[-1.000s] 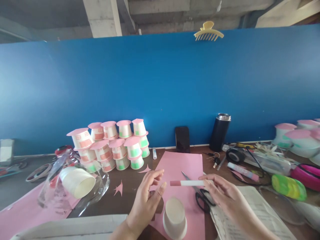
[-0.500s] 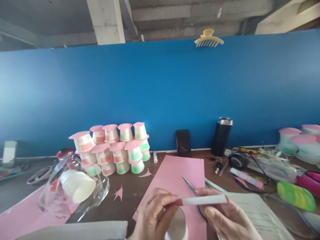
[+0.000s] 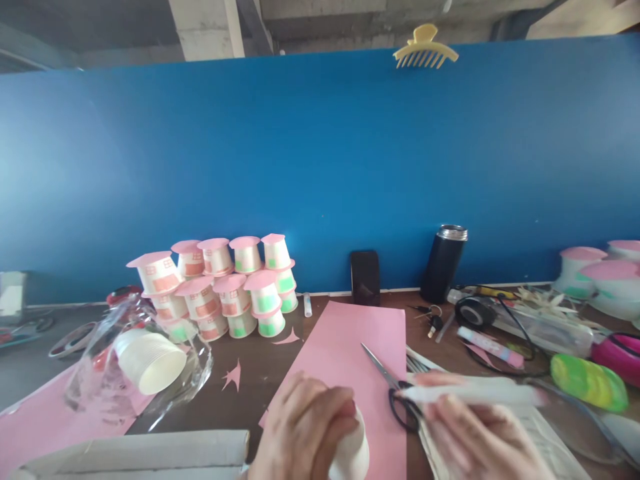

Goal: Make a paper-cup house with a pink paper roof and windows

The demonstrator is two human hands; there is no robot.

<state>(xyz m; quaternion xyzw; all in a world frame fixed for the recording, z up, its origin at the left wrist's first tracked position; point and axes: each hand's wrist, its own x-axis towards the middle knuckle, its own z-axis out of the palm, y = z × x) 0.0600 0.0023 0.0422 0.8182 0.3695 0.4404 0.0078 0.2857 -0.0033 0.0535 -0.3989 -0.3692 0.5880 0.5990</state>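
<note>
Brown table point(image 3: 260, 363) carries pink paper point(image 3: 363, 327); left hand point(image 3: 307, 427), curled, hold unclear, partly hides the near white cup point(image 3: 356, 448); right hand point(image 3: 480, 430), at right, pinches a blurred pen point(image 3: 500, 395). Uncapping seems the current step; marking would call for a steadied cup.

Cup point(image 3: 357, 448) probably on paper point(image 3: 347, 337)

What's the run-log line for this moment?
left hand: partly hiding upturned paper cup, grip unclear | right hand: holding white marker, blurred | black-handled scissors: partly on pink paper
</note>
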